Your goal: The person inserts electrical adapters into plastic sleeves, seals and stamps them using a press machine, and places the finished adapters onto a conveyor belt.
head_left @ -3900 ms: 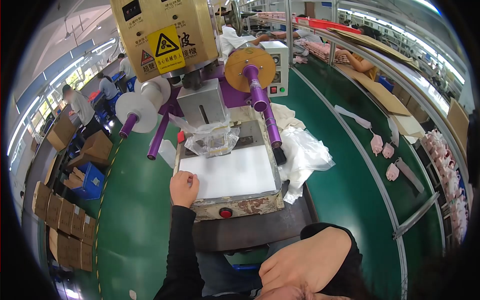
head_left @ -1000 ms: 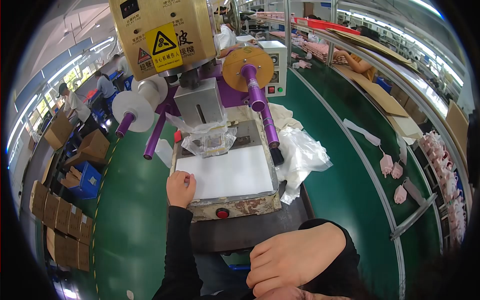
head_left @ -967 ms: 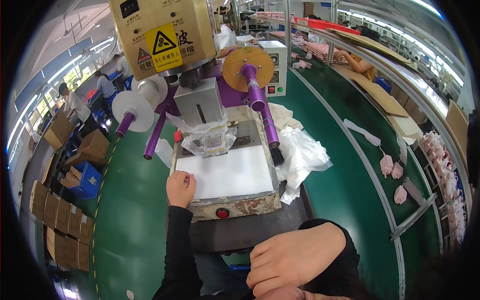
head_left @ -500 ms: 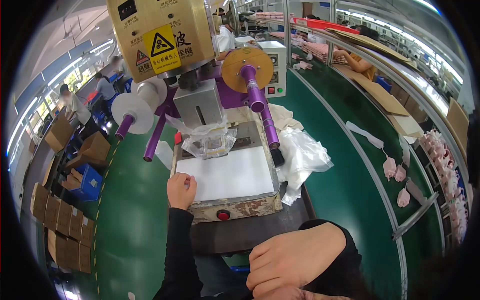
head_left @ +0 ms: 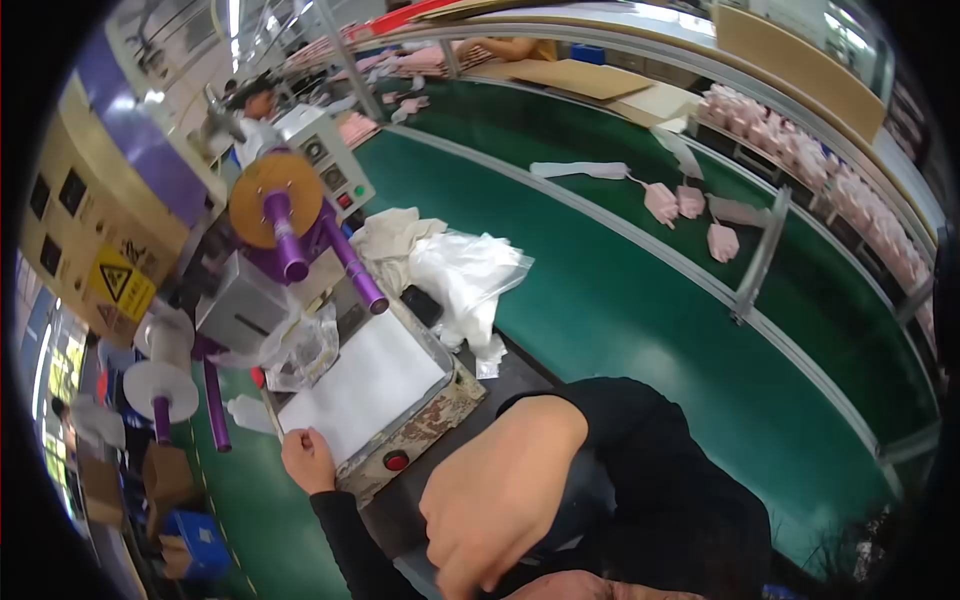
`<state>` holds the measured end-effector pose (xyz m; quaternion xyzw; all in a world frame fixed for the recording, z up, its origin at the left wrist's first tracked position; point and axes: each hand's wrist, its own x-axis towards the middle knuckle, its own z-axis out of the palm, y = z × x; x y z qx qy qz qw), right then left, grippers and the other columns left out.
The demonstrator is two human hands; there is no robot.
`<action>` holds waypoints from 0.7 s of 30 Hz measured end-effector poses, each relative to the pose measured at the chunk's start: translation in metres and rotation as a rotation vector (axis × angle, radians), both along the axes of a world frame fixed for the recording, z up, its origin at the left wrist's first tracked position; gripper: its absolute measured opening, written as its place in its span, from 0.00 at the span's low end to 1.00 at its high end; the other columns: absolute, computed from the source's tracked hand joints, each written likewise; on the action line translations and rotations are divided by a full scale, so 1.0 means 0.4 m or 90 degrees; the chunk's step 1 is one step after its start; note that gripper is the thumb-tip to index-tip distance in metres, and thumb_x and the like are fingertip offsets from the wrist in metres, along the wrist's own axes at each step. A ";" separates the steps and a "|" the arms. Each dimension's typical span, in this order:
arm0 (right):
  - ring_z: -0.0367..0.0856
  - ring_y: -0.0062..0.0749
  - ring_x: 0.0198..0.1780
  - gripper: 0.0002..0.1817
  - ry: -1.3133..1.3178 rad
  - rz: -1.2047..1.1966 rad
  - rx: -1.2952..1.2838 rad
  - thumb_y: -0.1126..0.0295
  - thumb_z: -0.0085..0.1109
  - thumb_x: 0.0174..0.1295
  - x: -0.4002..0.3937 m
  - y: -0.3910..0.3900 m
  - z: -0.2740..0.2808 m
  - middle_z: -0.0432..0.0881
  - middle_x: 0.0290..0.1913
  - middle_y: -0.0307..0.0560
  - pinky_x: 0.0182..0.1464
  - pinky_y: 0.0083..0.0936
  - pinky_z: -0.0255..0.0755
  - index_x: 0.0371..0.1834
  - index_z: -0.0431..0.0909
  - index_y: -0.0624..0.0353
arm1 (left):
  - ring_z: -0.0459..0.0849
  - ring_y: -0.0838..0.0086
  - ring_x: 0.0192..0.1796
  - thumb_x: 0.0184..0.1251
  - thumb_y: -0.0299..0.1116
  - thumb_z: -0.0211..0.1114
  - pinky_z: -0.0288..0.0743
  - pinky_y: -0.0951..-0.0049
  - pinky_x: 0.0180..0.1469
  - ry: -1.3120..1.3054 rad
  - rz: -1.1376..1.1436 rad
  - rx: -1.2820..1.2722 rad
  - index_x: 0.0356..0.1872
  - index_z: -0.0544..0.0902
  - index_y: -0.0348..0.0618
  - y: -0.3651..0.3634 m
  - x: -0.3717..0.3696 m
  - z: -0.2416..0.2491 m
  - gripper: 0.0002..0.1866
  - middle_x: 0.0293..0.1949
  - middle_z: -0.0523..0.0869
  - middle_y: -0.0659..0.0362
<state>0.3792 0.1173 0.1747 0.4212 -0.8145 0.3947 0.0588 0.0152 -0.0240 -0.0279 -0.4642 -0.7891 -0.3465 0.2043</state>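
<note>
My left hand rests at the front left corner of the machine base, its fingers curled in with nothing showing in them. Beside it a white sheet covers the worktop. Crumpled clear plastic film lies at the back of that sheet, under the grey metal block of the press. Close to the camera, in front of the base, my right hand is bent with its back toward me. Its fingers fold downward, and whatever they may hold is hidden. A red button sits on the base's front.
Purple rods and an orange-brown disc jut from the machine. White plastic bags and a dark object lie right of the base. Beyond the rail, pink pieces lie on the green conveyor. A person is behind the machine.
The view has swung right and tilted, so the machine now stands further left. My right hand has turned, its fingers pointing more downward. My left hand stays at the base's corner.
</note>
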 end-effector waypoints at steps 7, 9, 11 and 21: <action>0.85 0.55 0.51 0.18 -0.143 -0.536 0.212 0.60 0.62 0.69 0.173 0.185 -0.031 0.87 0.46 0.52 0.50 0.47 0.78 0.57 0.78 0.56 | 0.78 0.56 0.29 0.62 0.28 0.67 0.71 0.56 0.34 0.008 0.017 -0.029 0.27 0.78 0.36 0.022 0.014 0.016 0.08 0.25 0.78 0.51; 0.85 0.54 0.55 0.21 -0.243 -0.825 0.290 0.59 0.64 0.68 0.325 0.307 -0.061 0.87 0.55 0.53 0.57 0.44 0.79 0.60 0.82 0.55 | 0.77 0.56 0.28 0.61 0.28 0.67 0.70 0.56 0.34 0.007 0.017 -0.026 0.27 0.77 0.37 0.025 0.017 0.020 0.08 0.24 0.78 0.51; 0.85 0.56 0.55 0.21 -0.281 -1.108 0.353 0.57 0.64 0.67 0.520 0.445 -0.102 0.86 0.55 0.57 0.57 0.44 0.78 0.59 0.82 0.54 | 0.77 0.56 0.28 0.61 0.28 0.67 0.70 0.56 0.34 -0.005 0.017 -0.024 0.27 0.77 0.37 0.025 0.020 0.018 0.08 0.24 0.78 0.51; 0.78 0.63 0.63 0.45 -0.495 -1.202 0.405 0.71 0.73 0.41 1.021 0.630 -0.393 0.80 0.60 0.63 0.65 0.45 0.74 0.70 0.71 0.49 | 0.81 0.47 0.33 0.61 0.32 0.67 0.72 0.49 0.37 0.003 0.065 -0.086 0.29 0.78 0.39 0.020 0.012 0.015 0.09 0.27 0.81 0.47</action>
